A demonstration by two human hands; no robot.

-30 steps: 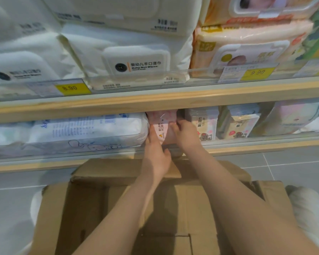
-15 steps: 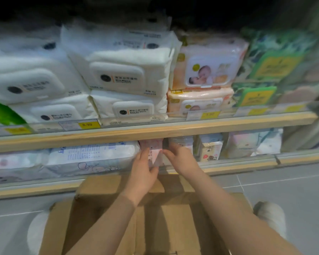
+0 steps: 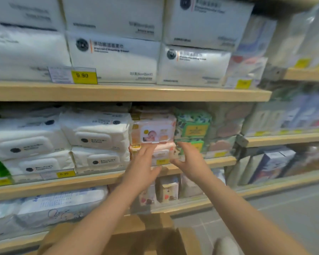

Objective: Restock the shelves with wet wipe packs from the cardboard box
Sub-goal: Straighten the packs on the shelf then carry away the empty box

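Both of my hands are raised to the middle shelf [image 3: 99,178]. My left hand [image 3: 143,166] and my right hand [image 3: 189,161] are open with fingers spread, one on each side of the lower of two stacked peach baby wipe packs [image 3: 161,152]. The left fingertips reach that pack's left end; I cannot tell if they grip it. The upper peach pack [image 3: 153,130] shows a baby picture. Small pink wipe packs [image 3: 147,197] stand on the bottom shelf behind my left wrist. The cardboard box [image 3: 147,236] sits open on the floor below my arms.
White wipe packs [image 3: 96,133] fill the middle shelf to the left, green packs [image 3: 193,126] sit to the right. Large white tissue packs [image 3: 116,57] line the top shelf. A second shelf unit [image 3: 284,138] adjoins at right. My shoe [image 3: 226,245] rests on grey floor tiles.
Both hands let go of the small pink pack on the bottom shelf and rose to the middle shelf's peach packs. My view tilted upward, so the box is now mostly out of frame.
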